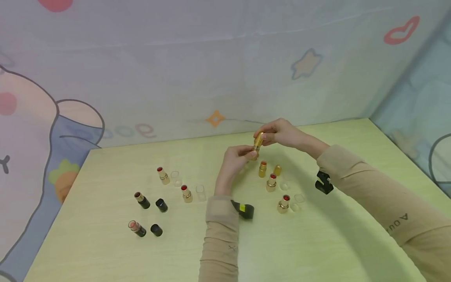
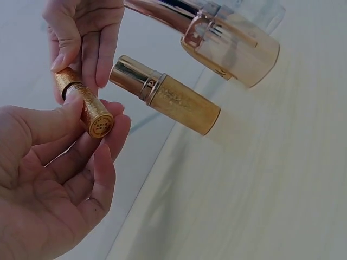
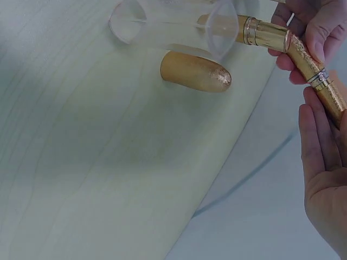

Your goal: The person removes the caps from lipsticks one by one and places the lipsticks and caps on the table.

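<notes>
Both hands hold one gold lipstick tube (image 1: 258, 144) (image 2: 93, 112) over the back of the table. My left hand (image 1: 237, 159) (image 2: 59, 173) grips its base between thumb and fingers. At the other end, my right hand (image 1: 282, 134) (image 3: 328, 179) pinches the gold cap. A ring shows between cap and base in both wrist views. Just in front stands a second gold lipstick (image 1: 262, 169) (image 2: 184, 103), uncapped with red tip showing, and beside it a loose gold cap (image 1: 277, 170) (image 3: 195, 72).
Two open gold-based lipsticks, one (image 1: 271, 183) behind the other (image 1: 283, 204), stand near clear caps (image 1: 294, 206). Left of my left arm are several open lipsticks (image 1: 142, 200), black caps (image 1: 161, 205) and clear caps (image 1: 201, 193). A printed cloth (image 1: 197, 78) hangs behind the table (image 1: 105, 176).
</notes>
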`<state>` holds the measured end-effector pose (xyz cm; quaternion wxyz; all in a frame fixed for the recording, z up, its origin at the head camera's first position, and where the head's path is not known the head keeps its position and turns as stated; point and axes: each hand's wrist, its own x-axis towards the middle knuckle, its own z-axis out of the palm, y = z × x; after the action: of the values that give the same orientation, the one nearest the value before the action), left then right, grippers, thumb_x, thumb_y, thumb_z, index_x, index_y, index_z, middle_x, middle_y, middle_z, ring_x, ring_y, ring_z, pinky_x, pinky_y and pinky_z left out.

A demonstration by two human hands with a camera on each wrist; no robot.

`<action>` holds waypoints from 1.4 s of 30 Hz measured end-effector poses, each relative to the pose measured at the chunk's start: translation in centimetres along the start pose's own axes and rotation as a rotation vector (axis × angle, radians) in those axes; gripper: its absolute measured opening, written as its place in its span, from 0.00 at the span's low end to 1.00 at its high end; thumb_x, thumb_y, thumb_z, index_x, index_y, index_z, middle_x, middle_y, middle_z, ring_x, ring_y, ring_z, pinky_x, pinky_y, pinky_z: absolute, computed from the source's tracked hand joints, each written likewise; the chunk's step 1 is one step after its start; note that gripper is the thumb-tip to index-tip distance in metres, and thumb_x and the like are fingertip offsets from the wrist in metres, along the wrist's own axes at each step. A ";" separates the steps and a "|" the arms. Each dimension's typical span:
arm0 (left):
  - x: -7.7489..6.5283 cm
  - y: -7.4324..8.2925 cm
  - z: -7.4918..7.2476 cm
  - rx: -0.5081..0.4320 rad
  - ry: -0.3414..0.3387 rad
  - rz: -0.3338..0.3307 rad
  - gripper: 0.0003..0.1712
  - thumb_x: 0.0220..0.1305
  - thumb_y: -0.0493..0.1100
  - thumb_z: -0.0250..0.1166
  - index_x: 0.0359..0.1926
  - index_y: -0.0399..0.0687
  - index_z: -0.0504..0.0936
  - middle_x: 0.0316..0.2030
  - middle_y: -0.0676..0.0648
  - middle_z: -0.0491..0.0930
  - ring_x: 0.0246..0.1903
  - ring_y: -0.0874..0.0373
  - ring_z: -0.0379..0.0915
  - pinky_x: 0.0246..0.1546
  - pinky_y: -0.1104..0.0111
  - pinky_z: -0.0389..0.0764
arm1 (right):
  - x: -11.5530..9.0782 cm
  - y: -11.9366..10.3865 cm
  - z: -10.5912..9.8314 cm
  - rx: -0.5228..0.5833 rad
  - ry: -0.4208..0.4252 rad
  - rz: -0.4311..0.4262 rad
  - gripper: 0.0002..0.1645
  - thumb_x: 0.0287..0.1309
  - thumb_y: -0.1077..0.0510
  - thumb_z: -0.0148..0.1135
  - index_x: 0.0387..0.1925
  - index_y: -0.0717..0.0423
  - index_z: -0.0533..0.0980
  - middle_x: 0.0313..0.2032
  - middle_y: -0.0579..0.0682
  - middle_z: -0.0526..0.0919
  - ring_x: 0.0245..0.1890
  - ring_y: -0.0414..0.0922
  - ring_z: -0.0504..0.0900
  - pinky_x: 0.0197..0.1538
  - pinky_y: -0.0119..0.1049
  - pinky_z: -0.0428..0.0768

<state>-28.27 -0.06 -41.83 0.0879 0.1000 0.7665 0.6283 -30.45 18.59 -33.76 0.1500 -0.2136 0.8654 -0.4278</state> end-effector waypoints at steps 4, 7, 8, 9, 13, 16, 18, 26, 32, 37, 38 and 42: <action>0.0 0.1 0.1 0.023 0.000 0.009 0.14 0.65 0.41 0.63 0.49 0.39 0.83 0.43 0.41 0.86 0.42 0.54 0.81 0.41 0.70 0.78 | -0.1 0.0 -0.4 0.013 0.025 0.008 0.18 0.69 0.64 0.49 0.55 0.69 0.75 0.48 0.67 0.82 0.48 0.55 0.84 0.50 0.39 0.83; 0.0 0.2 0.1 0.051 -0.001 0.018 0.14 0.64 0.41 0.64 0.48 0.39 0.83 0.42 0.41 0.86 0.41 0.54 0.82 0.37 0.72 0.76 | -0.3 0.0 -0.7 0.027 0.044 0.007 0.18 0.69 0.64 0.50 0.55 0.69 0.75 0.49 0.66 0.82 0.48 0.54 0.85 0.50 0.39 0.83; 0.1 0.2 0.2 0.057 -0.001 0.019 0.14 0.64 0.41 0.64 0.48 0.39 0.83 0.42 0.41 0.86 0.40 0.54 0.82 0.36 0.72 0.76 | -0.4 0.0 -0.8 0.030 0.049 0.005 0.18 0.69 0.64 0.50 0.55 0.69 0.75 0.49 0.66 0.82 0.48 0.54 0.85 0.50 0.39 0.83; 0.1 0.2 0.2 0.064 -0.001 0.023 0.14 0.64 0.41 0.64 0.48 0.39 0.83 0.42 0.41 0.86 0.40 0.54 0.82 0.36 0.73 0.76 | -0.5 0.0 -1.0 0.034 0.057 0.006 0.18 0.69 0.64 0.50 0.55 0.68 0.75 0.50 0.66 0.82 0.48 0.54 0.85 0.50 0.39 0.83; 0.0 0.3 0.3 0.074 -0.003 0.035 0.13 0.63 0.40 0.65 0.47 0.38 0.83 0.42 0.40 0.86 0.40 0.52 0.83 0.35 0.72 0.77 | -0.9 0.1 -1.8 0.085 0.092 0.020 0.19 0.69 0.64 0.50 0.57 0.67 0.74 0.54 0.65 0.80 0.48 0.47 0.85 0.51 0.36 0.82; 0.0 0.2 0.5 0.071 0.000 0.037 0.13 0.62 0.39 0.65 0.47 0.38 0.83 0.43 0.40 0.86 0.40 0.51 0.83 0.36 0.70 0.79 | -1.2 0.2 -2.3 0.126 0.105 0.031 0.19 0.69 0.65 0.50 0.58 0.66 0.72 0.55 0.64 0.79 0.46 0.41 0.85 0.52 0.36 0.82; 0.0 0.1 0.5 0.066 0.006 0.034 0.13 0.62 0.38 0.66 0.47 0.38 0.83 0.43 0.40 0.86 0.40 0.51 0.83 0.36 0.69 0.80 | -1.5 0.5 -2.5 0.132 0.106 0.030 0.19 0.69 0.65 0.50 0.58 0.67 0.72 0.55 0.64 0.80 0.46 0.39 0.84 0.52 0.36 0.82; 0.1 -0.1 0.8 0.059 0.047 0.025 0.13 0.59 0.38 0.68 0.45 0.39 0.83 0.42 0.41 0.86 0.39 0.54 0.83 0.35 0.74 0.78 | -2.4 1.8 -2.2 0.089 0.115 0.057 0.16 0.66 0.64 0.54 0.53 0.67 0.75 0.50 0.60 0.83 0.44 0.40 0.84 0.51 0.34 0.82; 0.1 -0.5 0.9 0.078 0.080 0.026 0.11 0.56 0.36 0.70 0.41 0.39 0.83 0.41 0.41 0.86 0.42 0.52 0.83 0.43 0.68 0.81 | -2.6 2.8 -1.4 -0.048 0.100 0.081 0.17 0.65 0.61 0.58 0.53 0.63 0.78 0.49 0.60 0.84 0.48 0.46 0.84 0.55 0.43 0.80; 0.2 -1.0 1.0 0.137 0.106 0.048 0.11 0.55 0.35 0.71 0.40 0.41 0.83 0.41 0.42 0.87 0.43 0.51 0.83 0.52 0.61 0.79 | -2.3 3.4 -0.4 -0.193 0.110 0.084 0.15 0.63 0.60 0.60 0.50 0.60 0.81 0.45 0.58 0.86 0.48 0.52 0.84 0.51 0.47 0.80; 0.2 -1.1 1.0 0.146 0.108 0.052 0.11 0.54 0.35 0.71 0.40 0.41 0.83 0.41 0.42 0.87 0.43 0.51 0.84 0.53 0.61 0.78 | -2.2 3.5 -0.2 -0.218 0.112 0.081 0.15 0.63 0.61 0.60 0.49 0.61 0.81 0.45 0.58 0.86 0.48 0.53 0.84 0.50 0.47 0.80; 0.2 -1.3 1.2 0.164 0.104 0.058 0.11 0.54 0.34 0.71 0.41 0.42 0.84 0.40 0.43 0.87 0.42 0.52 0.84 0.55 0.61 0.77 | -1.9 4.2 0.6 -0.287 0.099 0.056 0.14 0.61 0.63 0.61 0.47 0.63 0.82 0.46 0.59 0.86 0.48 0.55 0.84 0.50 0.48 0.80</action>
<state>-28.22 0.86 -43.35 0.0213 0.0964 0.8156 0.5702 -29.51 21.39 -37.32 0.0870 -0.1871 0.9296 -0.3055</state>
